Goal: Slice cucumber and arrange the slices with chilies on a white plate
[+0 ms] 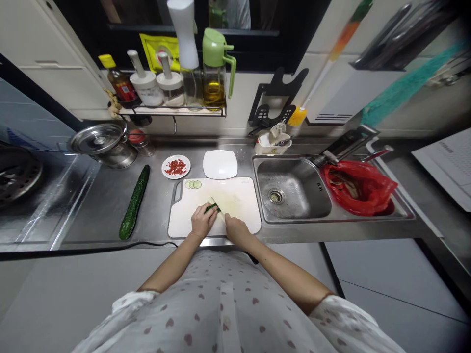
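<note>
My left hand (203,220) presses a short piece of cucumber (211,208) against the white cutting board (243,196). In my right hand (236,230) is a knife (218,206), its blade at the cut end of that piece. Most of the knife's handle is hidden by my fingers. Several pale cucumber slices (193,185) lie overlapped at the board's upper left corner. A whole dark green cucumber (135,202) rests on the steel counter to the left. Behind the board are a white square plate (220,164) and a small plate (164,170) holding chopped red pieces.
To the right is a steel sink (294,191), with a red plastic bag (375,196) beside it. A lidded pot (110,147) stands at the back left. Above the counter, a rack (172,112) carries seasoning jars and an oil bottle (214,73). A black cord runs along the front edge.
</note>
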Action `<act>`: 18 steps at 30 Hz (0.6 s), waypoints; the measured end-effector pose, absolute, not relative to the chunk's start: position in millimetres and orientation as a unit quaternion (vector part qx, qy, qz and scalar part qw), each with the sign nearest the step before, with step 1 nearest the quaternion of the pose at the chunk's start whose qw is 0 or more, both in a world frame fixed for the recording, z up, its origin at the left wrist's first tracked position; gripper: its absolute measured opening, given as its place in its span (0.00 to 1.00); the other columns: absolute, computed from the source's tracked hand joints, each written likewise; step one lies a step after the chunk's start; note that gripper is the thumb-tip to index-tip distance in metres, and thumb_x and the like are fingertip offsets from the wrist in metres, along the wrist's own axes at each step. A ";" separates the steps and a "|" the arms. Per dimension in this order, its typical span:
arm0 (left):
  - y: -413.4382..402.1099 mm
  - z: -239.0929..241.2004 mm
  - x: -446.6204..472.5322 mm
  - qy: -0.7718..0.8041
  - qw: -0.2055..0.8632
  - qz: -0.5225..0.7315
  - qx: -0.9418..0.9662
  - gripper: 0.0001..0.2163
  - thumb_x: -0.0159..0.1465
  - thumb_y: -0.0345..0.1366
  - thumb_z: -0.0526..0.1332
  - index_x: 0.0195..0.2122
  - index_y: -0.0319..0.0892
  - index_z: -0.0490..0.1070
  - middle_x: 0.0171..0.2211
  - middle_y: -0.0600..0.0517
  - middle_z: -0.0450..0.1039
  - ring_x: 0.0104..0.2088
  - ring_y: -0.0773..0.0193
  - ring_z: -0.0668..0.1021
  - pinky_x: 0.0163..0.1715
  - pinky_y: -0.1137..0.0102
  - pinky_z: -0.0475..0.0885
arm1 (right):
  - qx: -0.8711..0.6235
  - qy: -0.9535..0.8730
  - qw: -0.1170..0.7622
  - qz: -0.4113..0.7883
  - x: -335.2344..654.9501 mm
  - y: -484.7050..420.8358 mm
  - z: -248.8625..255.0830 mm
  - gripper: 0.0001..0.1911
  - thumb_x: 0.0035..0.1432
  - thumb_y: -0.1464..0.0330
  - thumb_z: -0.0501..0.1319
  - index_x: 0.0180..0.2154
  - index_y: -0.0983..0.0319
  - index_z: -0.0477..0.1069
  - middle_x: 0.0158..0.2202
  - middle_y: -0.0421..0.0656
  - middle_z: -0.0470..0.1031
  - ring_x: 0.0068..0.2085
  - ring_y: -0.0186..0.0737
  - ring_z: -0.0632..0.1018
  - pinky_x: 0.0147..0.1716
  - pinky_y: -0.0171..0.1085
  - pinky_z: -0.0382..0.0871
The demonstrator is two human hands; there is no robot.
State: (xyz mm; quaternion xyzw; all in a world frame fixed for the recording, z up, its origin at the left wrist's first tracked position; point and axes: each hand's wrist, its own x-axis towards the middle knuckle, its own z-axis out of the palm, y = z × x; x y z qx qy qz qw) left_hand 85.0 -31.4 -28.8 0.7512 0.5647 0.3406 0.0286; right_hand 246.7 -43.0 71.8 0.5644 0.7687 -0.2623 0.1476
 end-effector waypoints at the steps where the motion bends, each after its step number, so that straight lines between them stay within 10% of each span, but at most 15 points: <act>1: -31.3 -28.9 85.0 0.564 0.030 0.341 0.751 0.10 0.66 0.39 0.58 0.43 0.48 0.78 0.45 0.48 0.74 0.42 0.60 0.75 0.41 0.66 0.71 | 0.565 0.768 0.148 -0.262 245.4 -41.5 71.8 0.17 0.59 0.79 0.49 0.50 0.66 0.59 0.41 0.54 0.76 0.45 0.46 0.78 0.41 0.38 0.67; 18: -30.8 -28.3 84.6 0.557 0.023 0.341 0.757 0.09 0.66 0.38 0.58 0.42 0.47 0.77 0.45 0.48 0.74 0.41 0.61 0.74 0.42 0.67 0.70 | 0.568 0.772 0.107 -0.263 228.3 -18.0 60.2 0.17 0.62 0.77 0.49 0.52 0.66 0.60 0.42 0.53 0.76 0.48 0.45 0.77 0.44 0.37 0.67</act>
